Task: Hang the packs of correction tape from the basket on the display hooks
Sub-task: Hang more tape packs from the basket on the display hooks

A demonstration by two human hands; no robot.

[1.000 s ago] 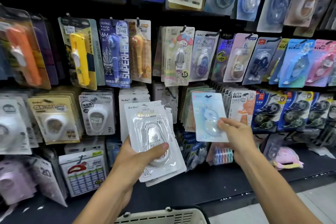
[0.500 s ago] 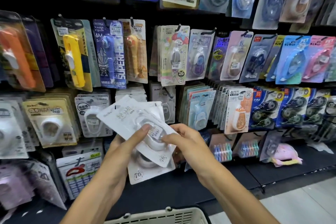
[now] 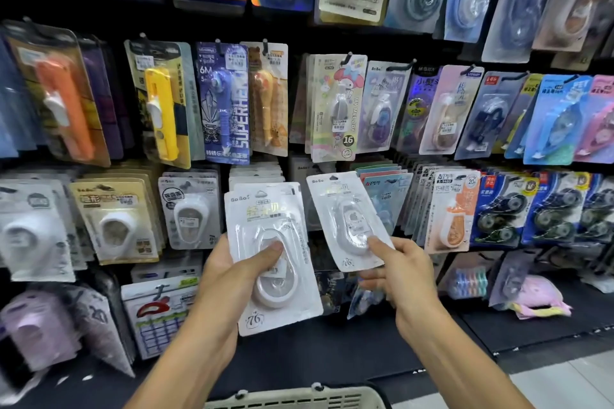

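My left hand (image 3: 232, 272) grips a small stack of white correction tape packs (image 3: 265, 242), thumb pressed on the front blister. My right hand (image 3: 395, 272) pinches the lower edge of one separate white pack (image 3: 345, 219), held tilted in front of the lower row of hanging packs. Behind it sits a row of identical white packs on a display hook (image 3: 255, 173). The cream basket (image 3: 299, 398) shows only its rim at the bottom edge, below my forearms.
The black display wall is crowded with hanging packs: a yellow one (image 3: 162, 116), a purple SUPERHERO one (image 3: 226, 103), an orange-and-white one (image 3: 455, 209) and dark blue ones (image 3: 505, 209). A pink item (image 3: 535, 295) lies on the black shelf base. Pale floor lies at the lower right.
A second ago my right hand hung a light blue pack; then it reached to the left-hand stack. It has now pulled one white pack off and moved it right and up.
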